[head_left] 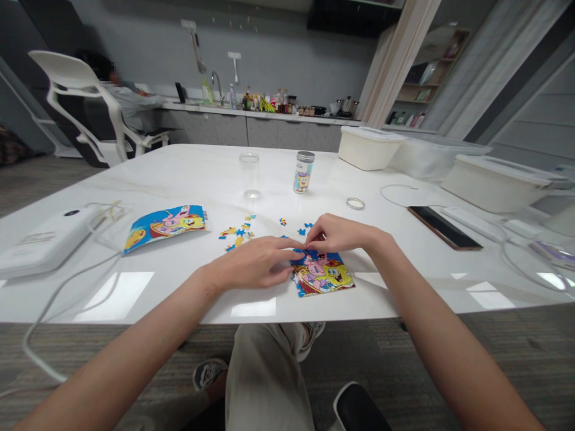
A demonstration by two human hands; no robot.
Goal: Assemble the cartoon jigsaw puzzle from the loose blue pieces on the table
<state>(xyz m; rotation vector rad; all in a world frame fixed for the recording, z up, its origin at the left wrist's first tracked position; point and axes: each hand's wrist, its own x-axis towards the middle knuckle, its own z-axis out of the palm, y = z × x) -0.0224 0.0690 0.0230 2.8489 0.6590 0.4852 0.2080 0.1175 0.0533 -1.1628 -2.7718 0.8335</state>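
In the head view, the left hand (260,261) lies palm down with its fingers slightly apart, the fingertips touching the upper left part of the partly assembled jigsaw puzzle (324,274), which sits near the front edge of the white table (175,287). The right hand (335,233) has its thumb and fingertips together at the puzzle's top edge; whether a piece is between them cannot be told. Loose puzzle pieces (238,234) lie beyond the left hand, and the curved picture sheet (167,226) rests farther left. Beyond the pieces stand an open clear jar (250,175) and a lidded printed jar (303,173).
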